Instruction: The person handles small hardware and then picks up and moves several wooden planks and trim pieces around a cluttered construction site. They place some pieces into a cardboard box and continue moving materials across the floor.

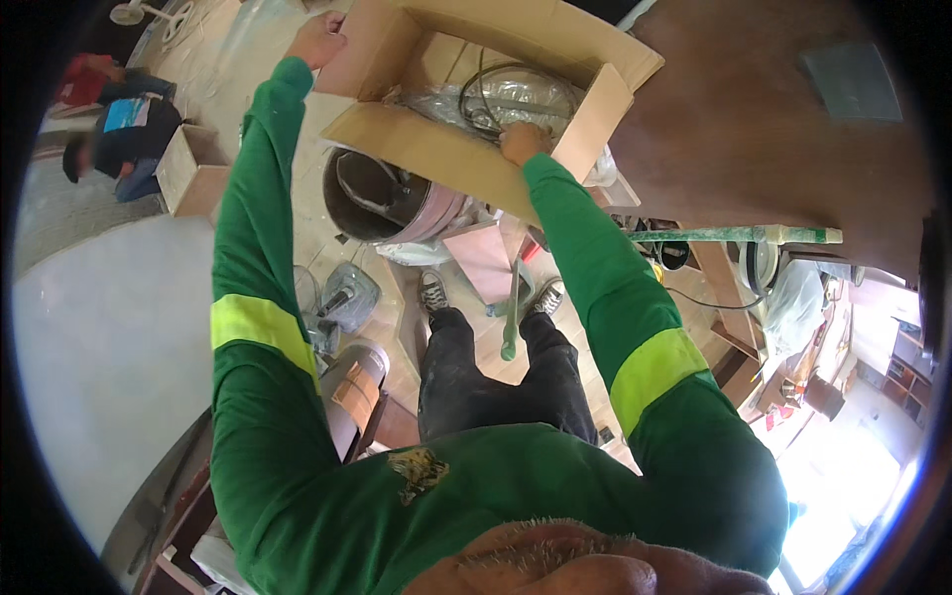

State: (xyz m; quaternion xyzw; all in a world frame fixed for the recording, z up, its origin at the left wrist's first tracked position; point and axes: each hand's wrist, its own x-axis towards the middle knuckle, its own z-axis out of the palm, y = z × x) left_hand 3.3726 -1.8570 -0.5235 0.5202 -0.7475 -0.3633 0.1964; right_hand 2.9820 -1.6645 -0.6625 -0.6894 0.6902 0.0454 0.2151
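A cardboard box [426, 134] with its flaps spread stands in front of me, at the top of the view. Inside it lie a coil of dark cable [474, 111] and clear plastic wrapping [535, 91]. My left hand [316, 42] is closed on the box's left flap, near its outer edge. Over the near right part of the box, my right hand [526, 143] reaches in with curled fingers beside the cable and the plastic. Its fingertips are partly hidden, so what they grip is unclear.
Below the box stands a round bucket [382, 203]. A green pole [734, 236] juts out at right beside a brown panel [754, 129]. Plastic-wrapped items [347, 296] lie on the floor near my feet. At far left a person [129, 139] crouches by a wooden box [193, 171].
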